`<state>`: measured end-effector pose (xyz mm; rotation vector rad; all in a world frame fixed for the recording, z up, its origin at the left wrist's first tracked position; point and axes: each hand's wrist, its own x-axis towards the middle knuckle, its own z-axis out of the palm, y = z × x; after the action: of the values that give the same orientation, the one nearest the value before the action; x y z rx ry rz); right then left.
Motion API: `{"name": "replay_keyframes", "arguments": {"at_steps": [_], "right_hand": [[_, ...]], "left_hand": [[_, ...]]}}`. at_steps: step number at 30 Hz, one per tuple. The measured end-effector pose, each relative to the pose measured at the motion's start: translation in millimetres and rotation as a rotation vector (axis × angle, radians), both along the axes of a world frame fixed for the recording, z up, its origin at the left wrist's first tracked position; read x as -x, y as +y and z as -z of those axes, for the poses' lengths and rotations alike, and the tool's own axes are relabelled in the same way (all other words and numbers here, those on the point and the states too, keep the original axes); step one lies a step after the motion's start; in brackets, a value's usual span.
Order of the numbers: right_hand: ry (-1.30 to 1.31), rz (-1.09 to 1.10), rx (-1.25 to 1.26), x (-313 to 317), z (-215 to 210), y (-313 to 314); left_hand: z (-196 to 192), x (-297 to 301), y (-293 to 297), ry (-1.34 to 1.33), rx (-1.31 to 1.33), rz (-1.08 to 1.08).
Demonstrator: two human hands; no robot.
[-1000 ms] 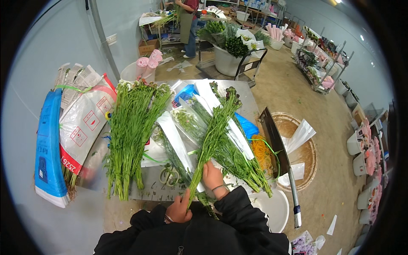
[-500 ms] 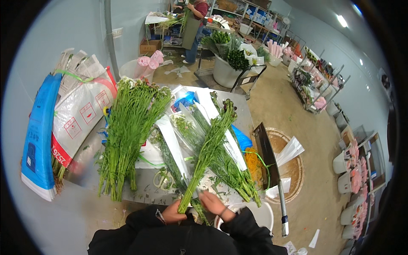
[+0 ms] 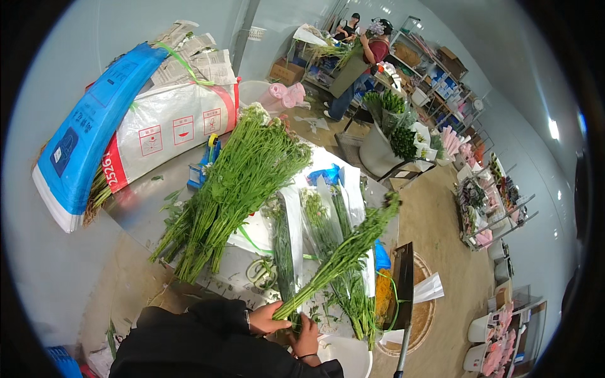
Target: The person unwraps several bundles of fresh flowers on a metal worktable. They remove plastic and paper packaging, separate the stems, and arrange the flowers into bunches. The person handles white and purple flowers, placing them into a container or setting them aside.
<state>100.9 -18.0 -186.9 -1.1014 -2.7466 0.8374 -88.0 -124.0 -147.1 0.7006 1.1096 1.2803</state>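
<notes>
Over the metal desk [image 3: 151,211], a slim green bunch [image 3: 337,258] slants away to the right, packed tight and leafy toward its darker tip. Its lower end is gripped by the left hand [image 3: 268,319]; whether the right hand [image 3: 307,339], just beside, holds anything I can't tell.

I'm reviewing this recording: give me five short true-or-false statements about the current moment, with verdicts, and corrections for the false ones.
1. The left hand grips a bunch of green stems near its lower end. True.
2. The right hand is raised far from the left hand. False: it is low, close to the left hand.
3. A larger heap of stems lies to the left of the held bunch. True.
4. The large blue-and-white wrapper is on the picture's right side. False: it is on the left.
5. A person in an olive apron stands in the background. True.
</notes>
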Motion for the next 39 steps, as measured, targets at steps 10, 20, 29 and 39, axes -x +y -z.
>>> {"name": "replay_keyframes", "arguments": {"at_steps": [10,20,29,39], "right_hand": [[-0.259,0.266,-0.498,-81.8,-10.8,168.2],[1.218,0.188,0.751,100.8,-186.5,68.8],[1.044,0.041,1.159,231.9,-115.7,120.6],[0.035,0.074,-0.428,43.6,19.7,126.0]], "left_hand": [[-27.4,29.5,-44.7,0.440,-0.230,-0.048],[19.6,40.3,-66.6,0.869,-0.353,0.043],[19.5,76.4,-87.5,0.689,-0.097,-0.203],[40.4,105.3,-30.0,0.932,0.393,-0.441]]}}
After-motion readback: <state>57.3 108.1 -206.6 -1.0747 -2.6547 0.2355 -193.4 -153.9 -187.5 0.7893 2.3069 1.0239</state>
